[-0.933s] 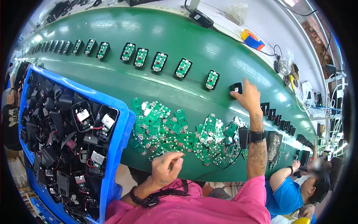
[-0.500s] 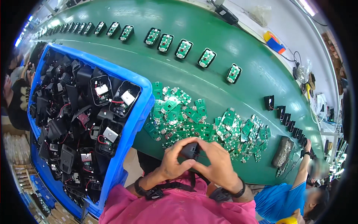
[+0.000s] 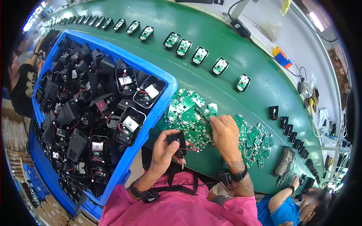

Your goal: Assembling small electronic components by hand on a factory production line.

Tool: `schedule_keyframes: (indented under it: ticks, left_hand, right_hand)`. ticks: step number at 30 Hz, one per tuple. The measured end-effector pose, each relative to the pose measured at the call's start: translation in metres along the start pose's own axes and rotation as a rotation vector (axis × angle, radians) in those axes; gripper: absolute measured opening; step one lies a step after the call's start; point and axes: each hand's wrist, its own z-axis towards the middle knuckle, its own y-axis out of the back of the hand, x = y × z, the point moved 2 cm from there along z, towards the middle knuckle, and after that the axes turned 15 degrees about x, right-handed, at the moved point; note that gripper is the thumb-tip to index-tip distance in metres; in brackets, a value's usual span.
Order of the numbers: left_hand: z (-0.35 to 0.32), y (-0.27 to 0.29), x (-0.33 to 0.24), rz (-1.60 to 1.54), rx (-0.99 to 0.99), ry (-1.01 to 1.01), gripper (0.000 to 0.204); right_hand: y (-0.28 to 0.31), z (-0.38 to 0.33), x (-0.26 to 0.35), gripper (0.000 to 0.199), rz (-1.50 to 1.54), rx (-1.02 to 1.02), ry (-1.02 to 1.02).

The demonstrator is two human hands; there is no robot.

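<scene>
My left hand (image 3: pixel 164 152) is closed round a small black plastic housing (image 3: pixel 175 144), held tilted over the bench's near edge. A thin red wire with a small connector sticks out of the housing toward the board pile. Over the heap of green circuit boards (image 3: pixel 188 124), my right hand (image 3: pixel 226 137) pinches the edge of a circuit board (image 3: pixel 202 112), seen tilted and dark at the fingertips. Another board (image 3: pixel 212 109) lies flat just beyond those fingers. My right palm and finger undersides are hidden.
A blue crate (image 3: pixel 166 84) full of black housings with wires stands at my left. Housings fitted with boards (image 3: pixel 220 66) line the green bench (image 3: pixel 260 109). More black housings (image 3: pixel 283 122) stand in a row on the right, near a co-worker in blue (image 3: pixel 281 207) and a dark block (image 3: pixel 283 161).
My hands have parted: the left moved down and left with the housing, the right reached forward to the boards. The housing now shows its red wire. The co-worker's arm has drawn back.
</scene>
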Motion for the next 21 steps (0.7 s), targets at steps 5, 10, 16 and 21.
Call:
schedule_keyframes:
  ticks: [5,10,16,21]
  left_hand:
    - [0.007,-0.014,-0.010,-0.034,-0.002,-0.066,0.055]
    - [0.027,-0.038,-0.028,-0.099,0.026,-0.087,0.059]
    - [0.046,-0.061,-0.029,-0.061,0.080,-0.115,0.062]
    - [0.049,-0.062,-0.027,0.022,0.077,-0.149,0.062]
  right_hand:
    - [0.010,-0.011,-0.007,0.012,0.370,-0.138,-0.255]
    - [0.013,-0.039,-0.005,0.019,2.091,0.042,-0.308]
    - [-0.010,-0.058,0.012,0.020,2.438,0.149,-0.193]
    - [-0.021,-0.065,0.021,0.033,2.502,0.100,-0.220]
